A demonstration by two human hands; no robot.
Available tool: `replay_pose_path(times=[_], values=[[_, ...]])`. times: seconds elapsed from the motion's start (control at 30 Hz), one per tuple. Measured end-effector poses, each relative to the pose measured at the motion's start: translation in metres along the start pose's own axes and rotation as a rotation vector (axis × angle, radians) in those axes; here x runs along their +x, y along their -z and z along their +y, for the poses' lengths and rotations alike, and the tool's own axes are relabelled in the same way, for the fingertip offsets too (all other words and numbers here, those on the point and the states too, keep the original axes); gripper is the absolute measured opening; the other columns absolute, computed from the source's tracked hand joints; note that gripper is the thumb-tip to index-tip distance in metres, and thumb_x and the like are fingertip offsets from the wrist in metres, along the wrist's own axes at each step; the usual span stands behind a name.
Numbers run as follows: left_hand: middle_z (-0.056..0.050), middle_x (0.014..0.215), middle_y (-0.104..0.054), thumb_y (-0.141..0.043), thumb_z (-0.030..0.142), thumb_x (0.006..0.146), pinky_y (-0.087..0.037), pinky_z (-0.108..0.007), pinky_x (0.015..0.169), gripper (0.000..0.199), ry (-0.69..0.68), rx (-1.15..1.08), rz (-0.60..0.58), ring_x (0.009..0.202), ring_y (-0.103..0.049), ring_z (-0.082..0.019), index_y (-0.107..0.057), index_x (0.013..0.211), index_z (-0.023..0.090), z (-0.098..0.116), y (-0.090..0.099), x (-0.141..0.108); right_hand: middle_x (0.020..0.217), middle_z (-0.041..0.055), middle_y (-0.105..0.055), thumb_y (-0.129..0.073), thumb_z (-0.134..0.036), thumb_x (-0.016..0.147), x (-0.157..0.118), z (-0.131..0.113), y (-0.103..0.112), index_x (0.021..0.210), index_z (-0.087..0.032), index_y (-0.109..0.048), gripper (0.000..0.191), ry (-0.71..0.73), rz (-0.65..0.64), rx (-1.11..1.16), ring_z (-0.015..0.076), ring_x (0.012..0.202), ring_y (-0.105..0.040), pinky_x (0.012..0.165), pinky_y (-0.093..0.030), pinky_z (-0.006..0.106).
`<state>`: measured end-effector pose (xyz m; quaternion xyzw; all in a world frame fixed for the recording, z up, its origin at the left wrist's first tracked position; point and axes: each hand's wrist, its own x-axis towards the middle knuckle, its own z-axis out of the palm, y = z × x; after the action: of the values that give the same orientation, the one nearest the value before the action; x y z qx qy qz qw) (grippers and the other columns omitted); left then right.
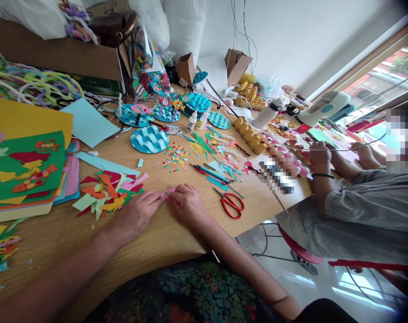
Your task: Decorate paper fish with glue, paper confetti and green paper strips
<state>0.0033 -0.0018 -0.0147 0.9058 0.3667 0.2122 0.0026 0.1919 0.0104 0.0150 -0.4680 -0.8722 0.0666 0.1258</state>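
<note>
Pink paper piece (168,194), one, small, marked with dots; it lies at the near part of the wooden table (180,229), between the two hands. Its outline may be a fish's, though fingers cover too much to be sure.

Left hand (140,213): fingers together, holding the piece's left end. Right hand (189,202): thumb and fingers pinched on its right end.

Scissors (232,205), one pair, red-handled, right of the right hand. Pencils (212,173), several, beyond the scissors. Paper scraps (111,190), one heap, mixed colours, beyond the left hand. Confetti dots (173,157), scattered beyond both hands. Wavy blue disc (149,139), one, behind the scraps. Glue bottles (192,122), two, upright, near the disc. Green sheet (29,163), bearing paper fish, far left. Another person's hand (320,154), at the table's right side.
</note>
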Motion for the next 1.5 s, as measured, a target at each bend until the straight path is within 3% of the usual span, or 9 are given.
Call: replay_pose_path(times=[0.23,0.33,0.53,0.87,1.17,1.5], values=[[-0.007,0.101,-0.062,-0.033,0.005,0.084,-0.048,-0.034,0.084,0.038,0.018,-0.005,-0.005,0.096,-0.054,-0.018,-0.057,0.11,0.016,0.001,0.0,-0.001,0.077,0.0034,-0.06,-0.046,-0.019,0.086,0.001,0.005,0.003,0.086,-0.021,-0.068,0.022,-0.021,0.02,0.046,0.0133,0.074,-0.051,0.069,-0.034,0.025],[-0.006,0.105,-0.062,-0.031,0.004,0.084,-0.047,-0.035,0.086,0.039,0.029,-0.04,-0.035,0.098,-0.054,-0.018,-0.056,0.112,0.017,0.001,0.003,0.0,0.079,0.0038,-0.061,-0.045,-0.017,0.086,0.0,0.013,0.009,0.09,-0.019,-0.068,0.023,-0.069,0.076,0.095,0.0128,0.075,-0.052,0.071,-0.036,0.024],[-0.009,0.102,-0.063,-0.032,0.004,0.082,-0.049,-0.035,0.082,0.037,-0.009,-0.025,0.001,0.095,-0.055,-0.02,-0.058,0.107,0.013,0.001,0.007,0.001,0.082,0.0044,-0.062,-0.048,-0.016,0.084,0.001,0.031,0.023,0.086,-0.018,-0.068,0.021,-0.179,0.046,0.115,0.013,0.076,-0.055,0.07,-0.039,0.022],[-0.006,0.103,-0.064,-0.03,0.0,0.078,-0.048,-0.032,0.084,0.045,-0.01,-0.011,0.062,0.097,-0.055,-0.018,-0.059,0.108,0.016,-0.001,0.0,-0.004,0.086,0.004,-0.066,-0.047,-0.016,0.081,0.033,0.069,0.041,0.088,-0.019,-0.067,0.021,-0.292,-0.018,0.005,0.0131,0.077,-0.059,0.066,-0.037,0.021],[-0.007,0.101,-0.065,-0.029,0.003,0.08,-0.049,-0.033,0.084,0.042,-0.003,-0.04,0.07,0.095,-0.056,-0.018,-0.062,0.104,0.017,-0.005,-0.002,-0.003,0.087,0.002,-0.068,-0.049,-0.018,0.078,0.072,0.063,0.034,0.089,-0.021,-0.066,0.02,-0.197,-0.257,-0.012,0.0141,0.08,-0.059,0.063,-0.035,0.021],[-0.007,0.101,-0.061,-0.03,0.003,0.083,-0.046,-0.032,0.087,0.039,0.062,-0.116,0.066,0.096,-0.053,-0.017,-0.061,0.102,0.017,-0.005,-0.001,-0.003,0.086,0.0022,-0.068,-0.049,-0.024,0.079,0.093,0.059,0.025,0.091,-0.021,-0.066,0.02,-0.106,-0.295,-0.038,0.0143,0.079,-0.059,0.059,-0.033,0.021]])
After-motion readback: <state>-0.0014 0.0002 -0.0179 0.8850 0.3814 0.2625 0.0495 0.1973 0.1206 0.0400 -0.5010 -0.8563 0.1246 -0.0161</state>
